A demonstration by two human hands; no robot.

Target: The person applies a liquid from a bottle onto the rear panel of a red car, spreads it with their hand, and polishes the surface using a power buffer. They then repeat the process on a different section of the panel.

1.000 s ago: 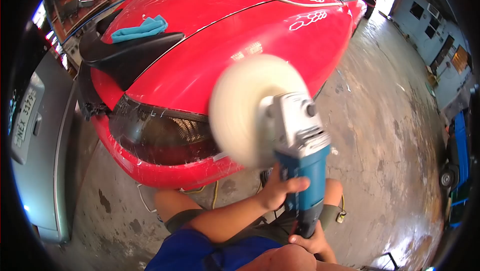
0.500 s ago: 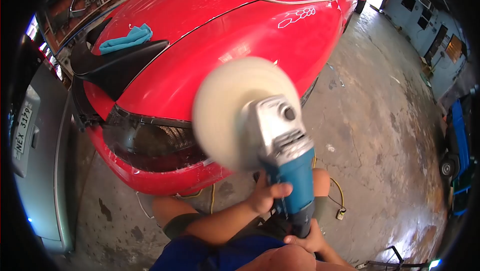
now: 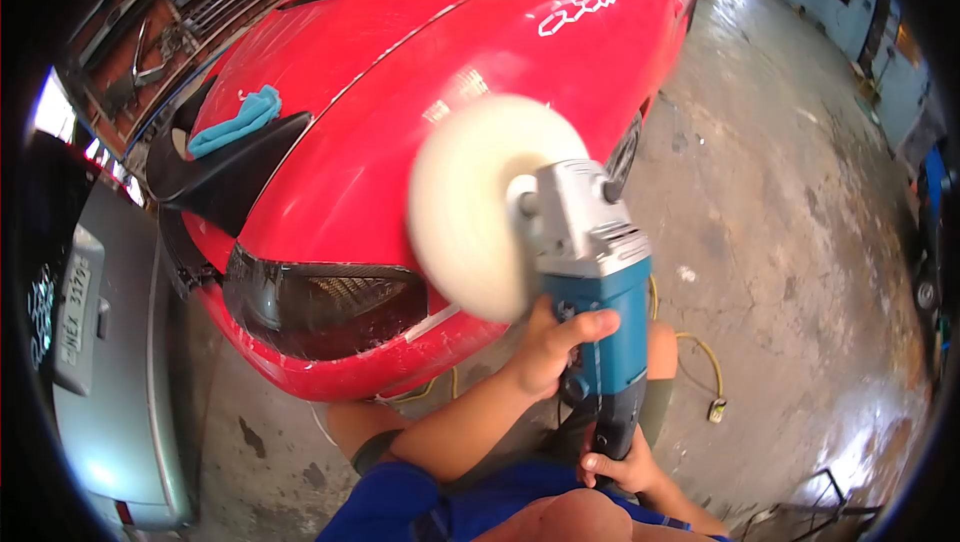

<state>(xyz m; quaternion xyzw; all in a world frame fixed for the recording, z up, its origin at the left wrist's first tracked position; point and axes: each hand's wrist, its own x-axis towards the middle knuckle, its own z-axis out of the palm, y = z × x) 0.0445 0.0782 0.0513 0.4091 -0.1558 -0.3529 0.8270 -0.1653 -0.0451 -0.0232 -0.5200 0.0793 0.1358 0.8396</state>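
Note:
A blue and silver power polisher with a round cream-white pad is held in front of the red car. The pad's edge is blurred and overlaps the front fender near the headlight; its contact with the paint is hard to make out. My left hand is closed around the polisher's body just behind the silver head, thumb across the blue housing. Lower down, my right hand wraps the dark rear handle.
A light-blue cloth lies over a black panel at the car's front. A grey car stands at left. On the concrete floor, a yellow cord with a plug runs past my knee. Metal parts sit on a rack behind.
The polisher has swung slightly to the right and its pad has turned more side-on to me. The view has shifted too. Both hands keep their hold.

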